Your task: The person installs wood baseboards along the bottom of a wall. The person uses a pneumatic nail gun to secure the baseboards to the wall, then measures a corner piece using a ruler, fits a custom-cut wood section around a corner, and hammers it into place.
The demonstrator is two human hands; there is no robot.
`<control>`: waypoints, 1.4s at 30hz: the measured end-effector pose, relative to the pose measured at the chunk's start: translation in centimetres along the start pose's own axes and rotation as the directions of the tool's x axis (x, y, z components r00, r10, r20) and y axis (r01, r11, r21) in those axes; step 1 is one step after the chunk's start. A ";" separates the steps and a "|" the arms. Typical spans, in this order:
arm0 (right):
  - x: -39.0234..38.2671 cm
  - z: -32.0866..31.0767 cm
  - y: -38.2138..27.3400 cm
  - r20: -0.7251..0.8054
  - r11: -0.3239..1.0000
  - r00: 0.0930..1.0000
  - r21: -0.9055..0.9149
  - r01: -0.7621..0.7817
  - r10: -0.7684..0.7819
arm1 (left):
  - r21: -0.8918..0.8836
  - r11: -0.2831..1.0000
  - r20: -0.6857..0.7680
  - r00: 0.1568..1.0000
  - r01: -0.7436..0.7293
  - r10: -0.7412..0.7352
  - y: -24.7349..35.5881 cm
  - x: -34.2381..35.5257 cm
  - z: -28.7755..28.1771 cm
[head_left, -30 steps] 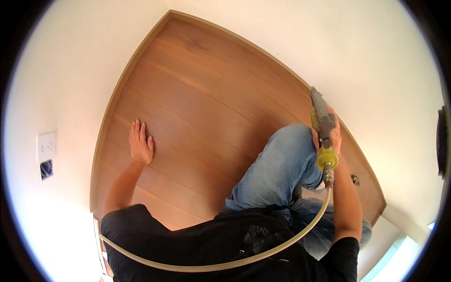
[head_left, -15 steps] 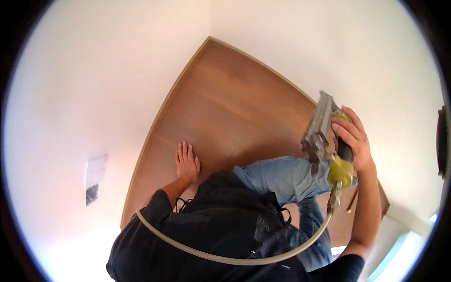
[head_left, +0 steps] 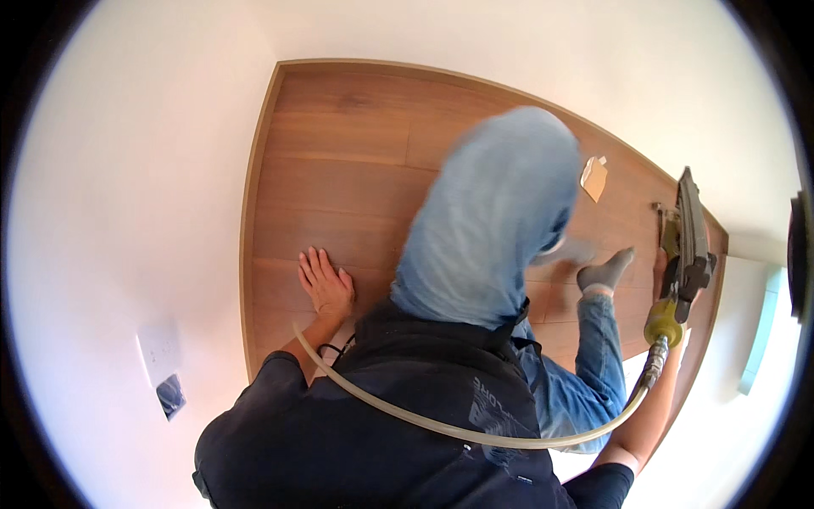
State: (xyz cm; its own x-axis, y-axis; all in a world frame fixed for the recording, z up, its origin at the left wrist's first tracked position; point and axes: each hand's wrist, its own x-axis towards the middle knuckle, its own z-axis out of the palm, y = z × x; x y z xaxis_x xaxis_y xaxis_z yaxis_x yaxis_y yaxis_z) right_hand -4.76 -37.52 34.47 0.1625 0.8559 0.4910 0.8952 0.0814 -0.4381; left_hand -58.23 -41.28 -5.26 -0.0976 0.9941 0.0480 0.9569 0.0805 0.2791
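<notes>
My left hand (head_left: 326, 284) lies open, palm down with fingers spread, on the wood plank floor (head_left: 331, 187) near the left skirting. Over at the right, my right hand (head_left: 660, 270) grips an air nail gun (head_left: 692, 229). The nailer is grey with a yellow-green body end and is held up off the floor, its long magazine side towards me. Most of the right hand's fingers are hidden behind it. From the nailer's fitting a pale air hose (head_left: 475, 437) loops across my dark shirt towards my left arm.
Thin wood skirting (head_left: 252, 195) runs along white walls that meet in a far corner. A torn piece of brown cardboard (head_left: 595, 180) lies by the far wall. A slim metal-headed tool (head_left: 658, 207) lies beside the nailer. On the left wall is a socket plate (head_left: 158, 352) above an open box (head_left: 170, 396).
My right hand has carried the nail gun to the right and lower. My bent knee has swung forward, and the view has turned to the right. The left hand stays flat on the floor.
</notes>
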 end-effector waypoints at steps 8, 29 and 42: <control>-4.4 15.2 1.5 0.295 0.784 0.930 0.513 -0.349 0.221 | 0.097 0.994 -0.176 0.984 0.052 -0.035 -1.9 2.3 0.2; -1.9 45.1 5.9 0.149 0.947 0.987 0.320 0.004 -0.054 | -0.666 0.262 0.721 0.693 0.698 -0.016 24.7 44.8 7.1; -0.7 49.1 5.0 0.186 0.918 0.983 0.388 -0.080 0.007 | -0.732 0.192 0.620 0.756 0.653 -0.210 24.9 45.2 8.3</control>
State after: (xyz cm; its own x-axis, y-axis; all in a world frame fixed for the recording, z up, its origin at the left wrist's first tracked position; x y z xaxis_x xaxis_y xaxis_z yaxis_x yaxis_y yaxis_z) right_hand -20.74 -12.61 -5.07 0.0885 0.9365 0.3393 0.6482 0.2045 -0.7335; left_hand -36.54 6.32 -4.13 -0.1050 0.7803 -0.6165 -0.0800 0.6113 0.7873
